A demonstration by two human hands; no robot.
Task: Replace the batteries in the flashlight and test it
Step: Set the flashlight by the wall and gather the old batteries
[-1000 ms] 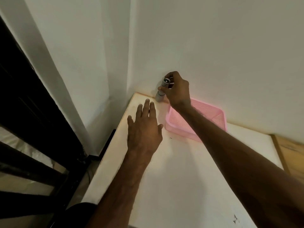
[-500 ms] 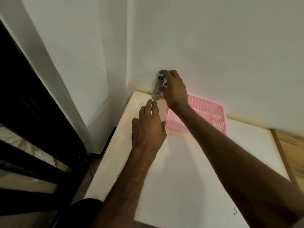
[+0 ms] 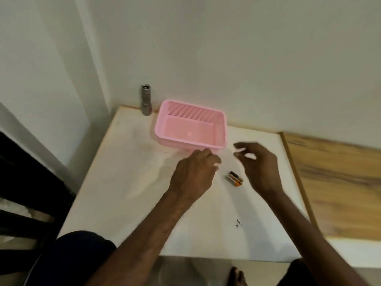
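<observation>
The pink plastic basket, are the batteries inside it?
No, the pink plastic basket holds nothing; the small batteries lie on the white table between both hands.

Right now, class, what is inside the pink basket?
The pink basket shows only its bare floor and slotted walls. The batteries lie outside on the table. Nothing hides its inside.
</observation>
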